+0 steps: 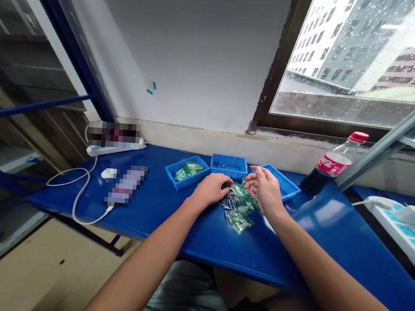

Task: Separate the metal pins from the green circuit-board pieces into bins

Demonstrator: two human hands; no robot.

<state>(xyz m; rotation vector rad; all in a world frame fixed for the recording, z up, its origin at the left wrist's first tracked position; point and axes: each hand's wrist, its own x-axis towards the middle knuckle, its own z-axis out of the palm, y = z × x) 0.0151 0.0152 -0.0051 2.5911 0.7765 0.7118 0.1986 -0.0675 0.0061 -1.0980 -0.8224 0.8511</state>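
Observation:
A pile of small green-tinted clear packets (240,220) and loose thin metal pieces (229,202), which look like screws or pins, lies on the blue table. My left hand (211,190) rests at the pile's left edge, fingers curled down and pinched together; what is between them is hidden. Over the right side of the pile is my right hand (267,191), palm turned inward, its fingers loosely bent and apart, with nothing visible in them. Behind the hands stand three blue trays: a left tray (177,184) with green packets, a middle tray (228,171), and a right tray (288,186) partly hidden by my right hand.
A cola bottle (331,163) stands at the back right beside a metal bar (384,140). Power strips lie at the right (407,238) and the back left (116,147). A blurred phone-like object (128,185) with a white cable (81,208) is on the left.

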